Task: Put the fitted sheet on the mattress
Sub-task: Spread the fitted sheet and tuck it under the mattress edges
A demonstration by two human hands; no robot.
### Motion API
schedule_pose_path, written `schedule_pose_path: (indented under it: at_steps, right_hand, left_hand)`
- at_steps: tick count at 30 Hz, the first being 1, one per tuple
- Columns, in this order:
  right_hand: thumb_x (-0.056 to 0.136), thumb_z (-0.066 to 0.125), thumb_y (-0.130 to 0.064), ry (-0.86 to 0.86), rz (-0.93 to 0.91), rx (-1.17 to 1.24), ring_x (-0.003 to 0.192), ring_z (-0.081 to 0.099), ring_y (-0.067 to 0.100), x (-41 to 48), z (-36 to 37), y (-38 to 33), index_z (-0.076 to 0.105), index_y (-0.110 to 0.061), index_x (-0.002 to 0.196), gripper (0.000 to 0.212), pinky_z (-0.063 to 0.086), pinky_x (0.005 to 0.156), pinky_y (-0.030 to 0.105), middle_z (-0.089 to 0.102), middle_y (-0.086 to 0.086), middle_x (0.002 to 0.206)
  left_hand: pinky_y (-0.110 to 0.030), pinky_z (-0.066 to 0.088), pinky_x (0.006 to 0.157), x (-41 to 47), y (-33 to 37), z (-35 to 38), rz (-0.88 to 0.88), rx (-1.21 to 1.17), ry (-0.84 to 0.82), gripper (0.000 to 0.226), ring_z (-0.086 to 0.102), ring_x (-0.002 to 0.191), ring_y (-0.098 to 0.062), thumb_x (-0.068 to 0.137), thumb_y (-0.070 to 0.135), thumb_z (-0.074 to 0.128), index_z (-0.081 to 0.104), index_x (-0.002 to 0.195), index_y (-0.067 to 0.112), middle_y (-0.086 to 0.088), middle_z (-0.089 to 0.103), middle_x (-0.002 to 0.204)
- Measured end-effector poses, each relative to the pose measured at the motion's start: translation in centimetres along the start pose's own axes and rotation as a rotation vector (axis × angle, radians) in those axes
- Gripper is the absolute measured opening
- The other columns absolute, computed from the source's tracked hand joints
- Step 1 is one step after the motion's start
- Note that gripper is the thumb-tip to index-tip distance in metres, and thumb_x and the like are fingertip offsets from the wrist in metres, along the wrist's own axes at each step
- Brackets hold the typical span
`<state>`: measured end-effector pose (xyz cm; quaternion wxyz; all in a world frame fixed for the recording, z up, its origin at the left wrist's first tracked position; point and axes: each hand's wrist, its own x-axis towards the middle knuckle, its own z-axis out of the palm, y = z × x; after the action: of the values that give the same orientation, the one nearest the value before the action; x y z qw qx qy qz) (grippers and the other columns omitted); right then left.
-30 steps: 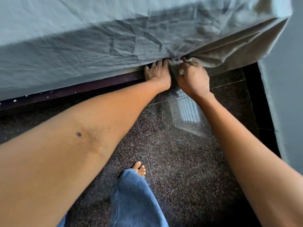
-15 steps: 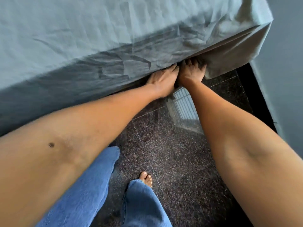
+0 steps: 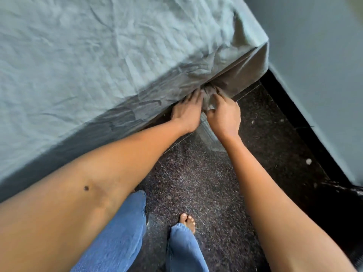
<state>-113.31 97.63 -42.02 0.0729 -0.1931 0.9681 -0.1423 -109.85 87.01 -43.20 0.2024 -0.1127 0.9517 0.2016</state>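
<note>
Below the mattress [image 3: 253, 48] corner, the left hand [image 3: 186, 112] presses straight fingers against the fitted sheet [image 3: 117, 55] hem, while the right hand [image 3: 224, 114] pinches its bunched edge above dark floor [image 3: 261, 154].

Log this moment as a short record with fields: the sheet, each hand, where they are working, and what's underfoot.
sheet: grey-green fitted sheet, creased, draped over the top and side of the bed
work spot: lower edge of the sheet's side, near the corner by the wall
left hand: fingers straight, tips against the sheet's lower edge
right hand: fingers curled round a bunch of sheet fabric
spacing: hands side by side, close together
floor: dark speckled tiles
person: blue jeans, one bare foot showing
</note>
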Motion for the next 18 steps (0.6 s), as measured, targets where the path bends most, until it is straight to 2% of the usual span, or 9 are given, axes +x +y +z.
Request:
schedule_pose_path:
  at_steps: [2,4,7,9,10,12,14,16,18]
  right_hand:
    - [0.076,0.049,-0.011,0.019,0.055,0.062,0.118,0.053,0.034,-0.5,-2.0,-0.5,0.056,-0.008,0.127,0.052,0.042,0.097,0.046,0.057,0.012,0.130]
    - [0.082,0.050,-0.014,0.028,0.153,0.119,0.120,0.050,0.030,-0.6,-4.0,-1.2,0.052,-0.013,0.132,0.050,0.042,0.095,0.042,0.053,0.008,0.135]
    - [0.089,0.046,-0.011,0.140,0.464,0.401,0.118,0.051,0.023,-0.2,-8.0,-2.2,0.058,-0.012,0.126,0.039,0.038,0.093,0.027,0.056,0.007,0.128]
    - [0.091,0.043,-0.009,0.233,0.663,0.637,0.113,0.054,0.020,0.8,-10.6,-2.6,0.059,-0.010,0.125,0.037,0.036,0.084,0.018,0.060,0.007,0.124]
    - [0.092,0.043,-0.008,0.257,0.734,0.740,0.112,0.055,0.019,1.7,-11.4,-2.6,0.058,-0.009,0.126,0.037,0.036,0.083,0.017,0.061,0.007,0.123]
    - [0.092,0.043,-0.009,0.247,0.798,0.884,0.113,0.054,0.019,3.2,-12.7,-3.1,0.049,-0.010,0.136,0.044,0.036,0.091,0.020,0.059,0.005,0.126]
    - [0.088,0.048,-0.013,0.194,0.807,1.000,0.108,0.054,0.018,4.3,-13.2,-3.3,0.044,-0.011,0.139,0.052,0.040,0.095,0.028,0.058,0.001,0.120]
    - [0.084,0.056,-0.012,0.163,0.796,1.026,0.098,0.057,0.012,5.0,-13.4,-3.0,0.058,-0.009,0.125,0.040,0.044,0.089,0.028,0.062,-0.002,0.106]
    - [0.084,0.063,-0.011,0.157,0.771,0.943,0.087,0.059,0.010,5.5,-13.9,-2.9,0.065,-0.011,0.107,0.024,0.046,0.078,0.020,0.062,-0.004,0.090]
  left_hand:
    - [-0.035,0.013,0.119,-1.2,1.6,-1.8,0.151,0.059,0.052,0.068,0.006,0.146,-0.018,0.089,0.005,0.042,0.013,0.150,0.011,-0.004,0.002,0.159]
    - [-0.036,0.016,0.118,-2.0,2.8,-3.8,0.229,0.072,0.090,0.054,0.015,0.145,-0.018,0.090,0.007,0.041,0.036,0.143,0.011,-0.005,0.022,0.156]
    - [-0.039,0.032,0.110,-3.3,3.7,-8.2,0.346,0.052,0.188,0.038,0.034,0.138,-0.020,0.090,0.007,0.045,0.057,0.126,0.011,-0.004,0.046,0.142]
    - [-0.044,0.041,0.102,-3.7,3.8,-10.9,0.491,0.044,0.278,0.033,0.052,0.122,-0.026,0.081,0.001,0.051,0.067,0.110,0.006,-0.009,0.060,0.126]
    - [-0.044,0.043,0.099,-3.6,3.8,-12.1,0.565,0.060,0.337,0.031,0.059,0.111,-0.027,0.076,-0.001,0.054,0.070,0.101,0.006,-0.010,0.066,0.114]
    - [-0.043,0.041,0.098,-3.0,3.7,-14.2,0.637,0.127,0.467,0.028,0.063,0.098,-0.025,0.070,-0.001,0.053,0.072,0.090,0.008,-0.008,0.069,0.100]
    - [-0.043,0.038,0.099,-2.0,3.8,-15.8,0.610,0.186,0.525,0.031,0.061,0.102,-0.026,0.068,0.001,0.050,0.070,0.090,0.010,-0.007,0.068,0.102]
    - [-0.042,0.037,0.098,-0.9,3.9,-16.9,0.543,0.234,0.512,0.034,0.056,0.108,-0.029,0.068,0.005,0.051,0.067,0.097,0.012,-0.008,0.063,0.108]
    - [-0.043,0.036,0.098,0.2,3.7,-17.8,0.493,0.256,0.424,0.038,0.052,0.113,-0.030,0.072,0.011,0.052,0.064,0.108,0.012,-0.009,0.059,0.115]
